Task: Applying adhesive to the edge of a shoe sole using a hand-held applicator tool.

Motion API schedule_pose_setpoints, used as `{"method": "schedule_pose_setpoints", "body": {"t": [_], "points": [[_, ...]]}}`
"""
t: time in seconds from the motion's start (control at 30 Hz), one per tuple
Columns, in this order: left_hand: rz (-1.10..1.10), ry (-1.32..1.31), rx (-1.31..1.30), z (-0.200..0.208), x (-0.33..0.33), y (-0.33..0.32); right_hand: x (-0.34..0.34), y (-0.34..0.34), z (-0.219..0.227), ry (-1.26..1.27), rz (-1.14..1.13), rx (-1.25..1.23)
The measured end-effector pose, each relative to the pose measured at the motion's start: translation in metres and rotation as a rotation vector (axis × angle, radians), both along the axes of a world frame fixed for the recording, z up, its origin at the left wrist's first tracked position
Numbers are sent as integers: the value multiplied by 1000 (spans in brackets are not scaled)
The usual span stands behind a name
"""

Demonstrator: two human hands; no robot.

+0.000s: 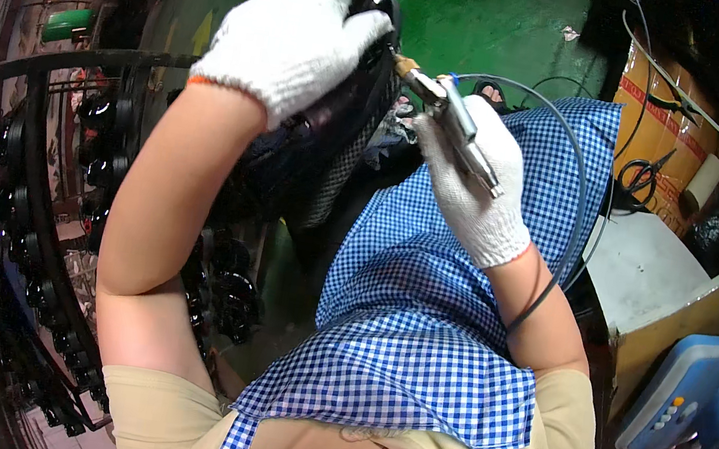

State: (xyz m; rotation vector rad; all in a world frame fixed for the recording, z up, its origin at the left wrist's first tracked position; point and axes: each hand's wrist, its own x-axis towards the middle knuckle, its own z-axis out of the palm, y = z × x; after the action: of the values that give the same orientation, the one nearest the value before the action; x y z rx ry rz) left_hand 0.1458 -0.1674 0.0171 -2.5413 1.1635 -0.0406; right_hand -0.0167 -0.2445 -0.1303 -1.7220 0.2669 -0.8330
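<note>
As the white-gloved right hand (486, 174) clamped a brass-tipped silver metal gun (458, 121) near a glossy black rounded object (377, 2), any snag in its thin grey hose (581, 188) could have jerked it toward the white-gloved left hand (289, 42), thumb and forefinger apart, grip unclear to me.

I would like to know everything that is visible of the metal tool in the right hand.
The metal tool looks silvery and shiny, with a slim body and a brass-coloured tip. It lies slanted in the gloved right hand, tip toward the upper left. A grey hose seems to join it near a small blue fitting. Whether the tip touches anything is unclear, and nothing visible shows if it is working.
</note>
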Motion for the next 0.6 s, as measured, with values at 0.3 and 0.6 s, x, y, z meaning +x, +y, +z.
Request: {"method": "schedule_pose_setpoints", "body": {"t": [0.3,0.6], "points": [[209,200,-37,-10,79,43,5,31,-2,21,108,30],[438,190,-4,5,64,45,-24,39,3,30,230,-27]]}}
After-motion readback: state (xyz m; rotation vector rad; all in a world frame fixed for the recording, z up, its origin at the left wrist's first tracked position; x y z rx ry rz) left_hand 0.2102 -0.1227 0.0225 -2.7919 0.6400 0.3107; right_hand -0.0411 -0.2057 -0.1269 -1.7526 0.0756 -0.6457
